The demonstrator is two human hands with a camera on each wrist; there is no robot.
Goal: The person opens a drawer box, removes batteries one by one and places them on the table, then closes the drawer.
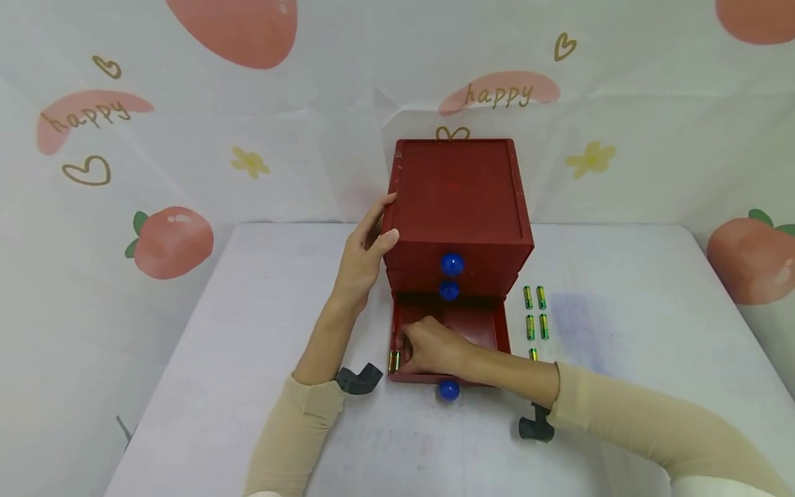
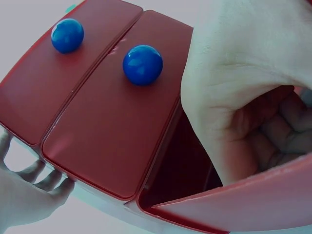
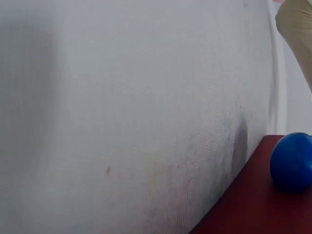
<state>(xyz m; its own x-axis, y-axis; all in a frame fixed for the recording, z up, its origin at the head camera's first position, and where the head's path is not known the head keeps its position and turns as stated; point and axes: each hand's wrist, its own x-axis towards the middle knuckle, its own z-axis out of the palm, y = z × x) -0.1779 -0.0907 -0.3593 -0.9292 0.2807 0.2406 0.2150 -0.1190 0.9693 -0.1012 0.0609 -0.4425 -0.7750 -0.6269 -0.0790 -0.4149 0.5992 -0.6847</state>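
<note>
A red three-drawer chest [image 1: 458,200] with blue knobs [image 1: 451,264] stands mid-table, its bottom drawer [image 1: 478,324] pulled out. My left hand [image 1: 366,255] grips the chest's upper left front corner, thumb on the front and fingers along the side; those fingers [image 2: 34,187] show curled in the left wrist view. My right hand [image 1: 428,345] reaches into the open drawer, its fingers curled on two batteries [image 1: 394,361] at the front left corner. The left wrist view shows that hand [image 2: 287,131] cupped inside the drawer. The right wrist view shows only the drawer's knob [image 3: 292,161] and tablecloth.
Several green-and-gold batteries [image 1: 535,312] lie in rows on the white table [image 1: 261,331] just right of the chest. A strawberry-print backdrop [image 1: 174,241] hangs close behind and to both sides. The two upper drawers [image 2: 97,122] are closed.
</note>
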